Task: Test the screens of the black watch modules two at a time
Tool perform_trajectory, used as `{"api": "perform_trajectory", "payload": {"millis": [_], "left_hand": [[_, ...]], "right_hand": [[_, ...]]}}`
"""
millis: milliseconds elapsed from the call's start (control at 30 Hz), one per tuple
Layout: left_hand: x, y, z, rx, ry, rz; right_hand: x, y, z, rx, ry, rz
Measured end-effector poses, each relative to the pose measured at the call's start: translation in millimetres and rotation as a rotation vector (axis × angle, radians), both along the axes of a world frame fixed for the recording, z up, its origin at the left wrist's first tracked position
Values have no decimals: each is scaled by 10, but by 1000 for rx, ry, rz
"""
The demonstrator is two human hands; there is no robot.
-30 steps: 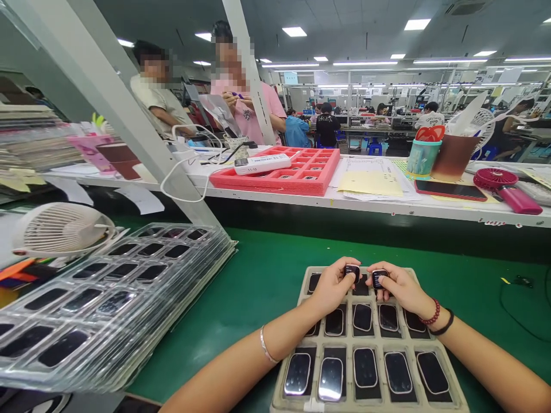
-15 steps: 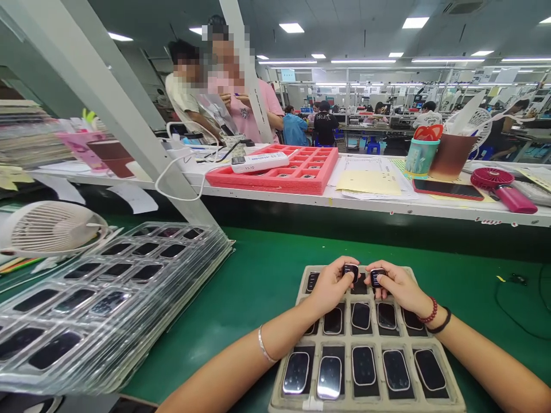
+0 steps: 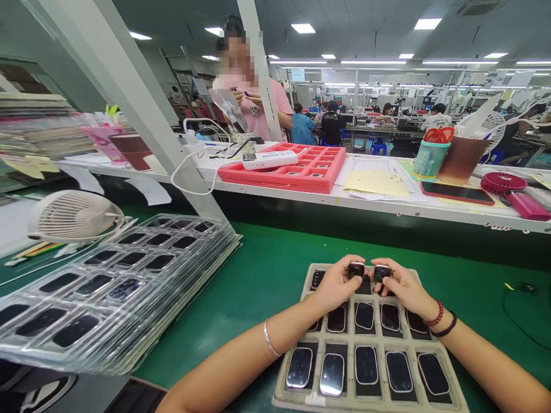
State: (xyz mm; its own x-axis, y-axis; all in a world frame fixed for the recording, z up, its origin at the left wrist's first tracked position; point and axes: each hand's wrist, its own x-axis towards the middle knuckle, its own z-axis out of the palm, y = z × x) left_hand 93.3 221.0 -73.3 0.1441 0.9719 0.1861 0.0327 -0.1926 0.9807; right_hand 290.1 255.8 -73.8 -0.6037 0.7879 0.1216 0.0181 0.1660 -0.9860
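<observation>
Rows of pale text on both screens have given way to near-black faces with only a faint mark or two, and a co-worker in a cream top has gone from view beyond the shelf, leaving the person in pink; your hands stay over the same part of the tray. Your left hand has the first watch pinched between thumb and fingers, thumb at the lower part of the screen, and your right hand grips the second watch the same way. Both watches are raised above the far row of the beige tray, side by side and near each other, faces toward you. Under them, between your hands, is a dark-lined pocket; you can't tell from here whether it holds anything. More watches lie face up in the middle and front rows. Judging by your thumbs, you are at the step of working the two screens together. What that calls for next is a firm hold at the rims, thumbs kept light on the glass, and a check of what each display shows before either watch leaves your fingers.
</observation>
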Motion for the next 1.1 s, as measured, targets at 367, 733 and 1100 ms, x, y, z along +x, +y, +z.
{"api": "perform_trajectory", "payload": {"millis": [367,733,1100], "left_hand": [[-11,-4,6,48,-9,-10],[-9,-6,-17,36,11,-25],[-20,-2,-8,46,17,-25]], "right_hand": [[13,-18,-14,14,-1,82],[10,-5,-49,21,0,62],[18,15,-72,8,14,102]]}}
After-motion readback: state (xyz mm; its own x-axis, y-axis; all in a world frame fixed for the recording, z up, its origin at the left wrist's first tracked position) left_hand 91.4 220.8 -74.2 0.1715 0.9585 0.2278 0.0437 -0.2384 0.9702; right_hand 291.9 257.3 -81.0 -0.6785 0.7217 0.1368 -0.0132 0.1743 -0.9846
